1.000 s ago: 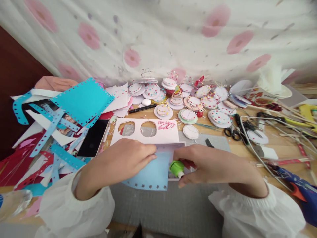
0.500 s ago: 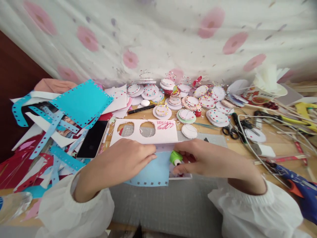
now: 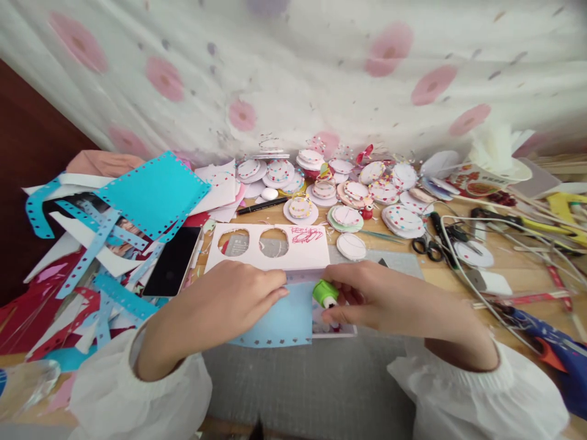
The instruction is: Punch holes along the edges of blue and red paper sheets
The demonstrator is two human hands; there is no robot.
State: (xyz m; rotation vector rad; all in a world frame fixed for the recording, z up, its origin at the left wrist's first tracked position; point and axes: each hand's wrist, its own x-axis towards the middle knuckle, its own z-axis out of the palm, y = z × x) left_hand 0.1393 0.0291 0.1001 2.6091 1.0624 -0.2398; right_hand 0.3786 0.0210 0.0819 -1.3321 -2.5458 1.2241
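Observation:
My left hand (image 3: 238, 299) is closed on a light blue sheet of paper (image 3: 285, 318), its fingers pressing the upper part. Small flower-shaped holes run along the sheet's lower edge. In my right hand (image 3: 364, 293) is a small green and white craft paper punch (image 3: 325, 292), held at the sheet's right edge. Whether the paper sits in its slot I cannot tell. Beneath the sheet and punch is a shallow white box (image 3: 346, 332) with small bits inside, mostly covered. Behind both hands lies a white card (image 3: 270, 260) with two cut-out round holes and red scribbles.
A grey cutting mat (image 3: 312, 385) lies under my hands. To the left are a phone (image 3: 172, 263) and heaped paper scraps (image 3: 105, 256). Several decorated paper discs (image 3: 346, 217) stand behind, with scissors (image 3: 427, 247), a white cable (image 3: 463, 293) and pliers (image 3: 527, 223) to the right.
The whole view has shifted slightly downward in the picture. The punch is tilted a little differently at the sheet's right edge; both hands keep their hold.

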